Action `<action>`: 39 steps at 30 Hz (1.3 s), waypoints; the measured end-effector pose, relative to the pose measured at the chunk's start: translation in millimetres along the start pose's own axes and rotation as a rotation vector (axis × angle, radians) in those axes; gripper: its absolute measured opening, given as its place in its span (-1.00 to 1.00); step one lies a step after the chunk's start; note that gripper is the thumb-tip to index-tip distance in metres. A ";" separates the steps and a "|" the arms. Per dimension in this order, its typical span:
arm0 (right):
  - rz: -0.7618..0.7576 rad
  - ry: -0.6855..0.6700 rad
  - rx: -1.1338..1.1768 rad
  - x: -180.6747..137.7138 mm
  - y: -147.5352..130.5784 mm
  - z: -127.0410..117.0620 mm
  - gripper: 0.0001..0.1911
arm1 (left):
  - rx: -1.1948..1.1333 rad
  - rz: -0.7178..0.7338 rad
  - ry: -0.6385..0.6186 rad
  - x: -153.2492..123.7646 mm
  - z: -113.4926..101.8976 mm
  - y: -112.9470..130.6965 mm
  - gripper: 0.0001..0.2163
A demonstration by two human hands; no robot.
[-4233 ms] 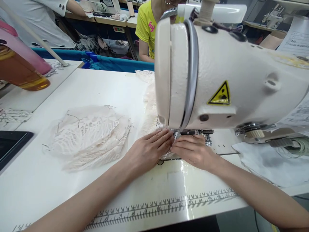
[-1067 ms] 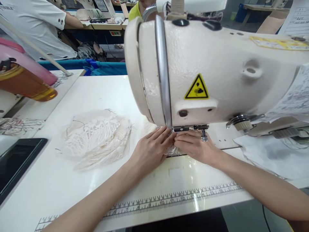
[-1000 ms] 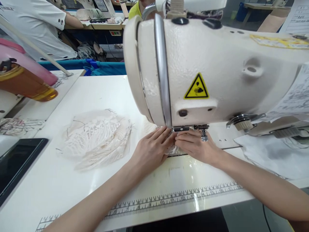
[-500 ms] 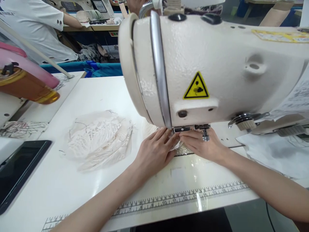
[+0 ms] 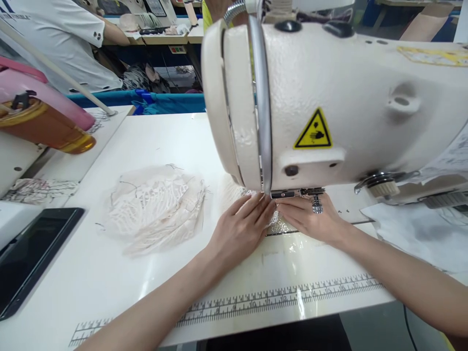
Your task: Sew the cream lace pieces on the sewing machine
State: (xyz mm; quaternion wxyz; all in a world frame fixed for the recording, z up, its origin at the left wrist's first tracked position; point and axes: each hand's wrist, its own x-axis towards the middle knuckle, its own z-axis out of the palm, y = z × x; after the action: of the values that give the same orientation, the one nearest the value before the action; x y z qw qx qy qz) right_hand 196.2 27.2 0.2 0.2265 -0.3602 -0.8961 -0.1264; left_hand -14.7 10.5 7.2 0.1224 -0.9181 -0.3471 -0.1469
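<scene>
My left hand [image 5: 243, 222] lies palm down on a piece of white lace fabric [image 5: 231, 193] beside the presser area, its fingers stretched forward. From the other side my right hand [image 5: 312, 219] reaches under the head of the sewing machine [image 5: 351, 92]. Its fingers are together at the lace edge; the fingertips are partly hidden. Both hands nearly meet at the needle area, which the machine head covers. A shiny needle plate [image 5: 283, 227] shows below the fingers. Left of my hands lies a loose pile of sheer cream lace pieces [image 5: 157, 209] with thread ends.
A black phone [image 5: 36, 258] lies at the left edge. Behind it hang or lean an amber cup [image 5: 47, 124] and a pink bottle [image 5: 54, 92]. White cloth [image 5: 413, 234] rests at the right. A printed ruler [image 5: 252, 302] runs along the front edge. A co-worker's sleeve [image 5: 76, 24] is farther back.
The view has shifted slightly, so the machine appears farther right. My left fingers lie flatter and straighter on the lace. My right hand stays at nearly the same place by the needle area.
</scene>
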 end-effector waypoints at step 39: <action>-0.133 0.014 0.007 6.1 -20.7 5.4 -0.72 | -0.012 0.056 0.082 -4.9 -0.2 -15.6 -0.68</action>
State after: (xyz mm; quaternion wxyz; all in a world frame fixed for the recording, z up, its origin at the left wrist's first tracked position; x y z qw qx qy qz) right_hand 176.1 18.1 -2.8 0.2250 -0.2980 -0.9169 -0.1408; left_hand -28.8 18.9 7.6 0.1353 -0.9215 -0.3149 -0.1829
